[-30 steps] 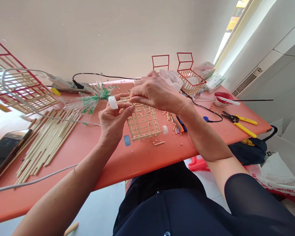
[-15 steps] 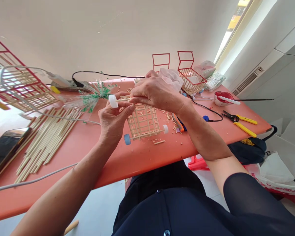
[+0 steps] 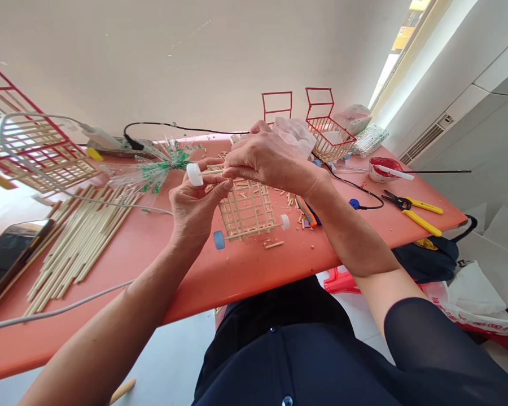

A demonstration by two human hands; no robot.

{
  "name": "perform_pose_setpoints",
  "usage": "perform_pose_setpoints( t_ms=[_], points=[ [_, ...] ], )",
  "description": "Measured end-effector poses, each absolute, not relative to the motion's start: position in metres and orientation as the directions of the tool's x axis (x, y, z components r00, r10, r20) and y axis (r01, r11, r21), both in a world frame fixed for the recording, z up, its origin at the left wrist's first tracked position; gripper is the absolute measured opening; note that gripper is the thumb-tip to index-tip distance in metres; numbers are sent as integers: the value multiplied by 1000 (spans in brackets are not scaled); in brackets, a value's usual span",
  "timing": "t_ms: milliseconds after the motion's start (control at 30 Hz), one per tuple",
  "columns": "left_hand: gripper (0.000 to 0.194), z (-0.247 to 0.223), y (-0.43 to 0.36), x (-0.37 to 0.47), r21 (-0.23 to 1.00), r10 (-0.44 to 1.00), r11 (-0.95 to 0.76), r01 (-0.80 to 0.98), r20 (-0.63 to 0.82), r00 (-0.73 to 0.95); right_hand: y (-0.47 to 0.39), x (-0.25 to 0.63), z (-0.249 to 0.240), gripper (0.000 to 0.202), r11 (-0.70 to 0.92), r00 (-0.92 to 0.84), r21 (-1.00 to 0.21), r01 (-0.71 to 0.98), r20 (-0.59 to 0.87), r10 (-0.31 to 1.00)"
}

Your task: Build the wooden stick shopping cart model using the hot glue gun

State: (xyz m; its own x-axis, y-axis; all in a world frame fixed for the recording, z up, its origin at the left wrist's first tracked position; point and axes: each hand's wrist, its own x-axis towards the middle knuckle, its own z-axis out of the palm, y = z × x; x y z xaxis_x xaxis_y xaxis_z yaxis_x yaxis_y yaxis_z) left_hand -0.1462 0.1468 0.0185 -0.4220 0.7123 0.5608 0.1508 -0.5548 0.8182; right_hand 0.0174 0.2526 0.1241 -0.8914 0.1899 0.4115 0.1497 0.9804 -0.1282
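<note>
My left hand (image 3: 195,210) is closed around a thin wooden stick (image 3: 212,172) just behind the white bottle cap (image 3: 194,175) on its left end. Thumb and fingers of my right hand (image 3: 265,158) pinch the same stick farther right, and its far part is hidden under that hand. Below and behind both hands lies a small lattice frame of wooden sticks (image 3: 250,210). At its near edge runs a crosswise stick with a blue cap (image 3: 219,239) on the left and a whitish cap (image 3: 285,221) on the right.
Loose sticks (image 3: 82,242) and a phone (image 3: 12,259) lie left on the orange table (image 3: 245,273). Rightward are an orange-handled tool (image 3: 307,212), yellow pliers (image 3: 419,214), a cup of red paint (image 3: 383,169) and a red-trimmed mini cart (image 3: 332,141). Cables cross the tabletop.
</note>
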Motion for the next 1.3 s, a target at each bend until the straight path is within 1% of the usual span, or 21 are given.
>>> perform_pose_setpoints(
  t_ms=[67, 133, 300, 467, 600, 667, 767, 833, 867, 967, 1033, 1100, 1200, 1300],
  points=[
    [18, 19, 147, -146, 821, 712, -549, 155, 557, -429, 256, 14, 121, 75, 981, -876, -136, 137, 445, 184],
    [20, 20, 147, -145, 824, 711, -541, 171, 556, -431, 256, 14, 121, 78, 979, -872, -144, 144, 450, 194],
    [21, 20, 145, -144, 826, 710, -528, 196, 557, -431, 251, 16, 125, 76, 971, -893, -153, 183, 387, 230],
    [22, 21, 145, -144, 828, 714, -530, 185, 553, -429, 259, 12, 117, 76, 979, -860, -162, 124, 475, 187],
    [21, 21, 145, -144, 827, 710, -536, 172, 551, -438, 259, 13, 118, 78, 982, -856, -155, 111, 487, 174],
    [21, 21, 145, -144, 828, 712, -534, 171, 550, -437, 251, 17, 125, 71, 976, -875, -158, 151, 439, 207],
    [21, 21, 145, -144, 836, 722, -520, 174, 539, -433, 236, 24, 138, 50, 960, -908, -148, 237, 318, 273],
    [21, 21, 145, -144, 833, 722, -527, 166, 542, -430, 232, 26, 142, 46, 957, -913, -138, 256, 290, 286],
    [21, 21, 145, -144, 830, 720, -534, 160, 546, -429, 232, 25, 142, 50, 958, -912, -138, 251, 299, 282],
    [21, 21, 145, -144, 830, 722, -537, 148, 543, -427, 240, 21, 134, 72, 967, -893, -155, 201, 377, 246],
    [22, 21, 145, -144, 833, 726, -533, 146, 539, -427, 246, 17, 129, 77, 970, -882, -162, 181, 410, 233],
    [22, 21, 145, -144, 833, 726, -533, 149, 541, -425, 247, 17, 128, 71, 969, -886, -155, 191, 398, 238],
    [20, 20, 145, -145, 827, 720, -541, 153, 549, -424, 240, 20, 134, 54, 961, -905, -127, 245, 326, 273],
    [19, 20, 145, -145, 824, 718, -548, 142, 551, -425, 230, 24, 142, 47, 953, -915, -109, 281, 270, 301]
  ],
)
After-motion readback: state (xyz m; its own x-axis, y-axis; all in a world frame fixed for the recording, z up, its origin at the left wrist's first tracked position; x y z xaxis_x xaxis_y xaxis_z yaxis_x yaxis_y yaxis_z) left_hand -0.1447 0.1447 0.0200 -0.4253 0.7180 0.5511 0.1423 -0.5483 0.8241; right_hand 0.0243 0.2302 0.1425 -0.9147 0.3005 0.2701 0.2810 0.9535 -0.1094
